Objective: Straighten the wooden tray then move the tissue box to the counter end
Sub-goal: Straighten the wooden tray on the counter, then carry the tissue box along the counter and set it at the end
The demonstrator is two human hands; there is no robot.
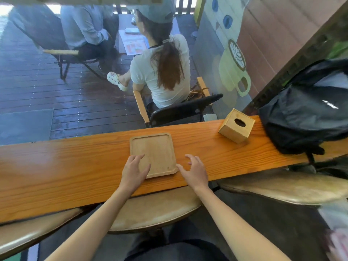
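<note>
Left hand [134, 169]: lies flat on the near left corner of the wooden tray [153, 154], fingers spread open, gripping nothing.
Wooden tray: pale, square, low rim, rounded corners, empty; it sits mid tabletop [56, 172], its sides almost in line with the tabletop edge, only a little turned.
Right hand [194, 169]: just beside the near right corner of the tray, fingers open and curved, thumb touching the corner.
Tissue box [236, 125]: pale wooden cube with oval hole on top, turned diagonally, well apart to the right, near a black backpack [305, 110].
</note>
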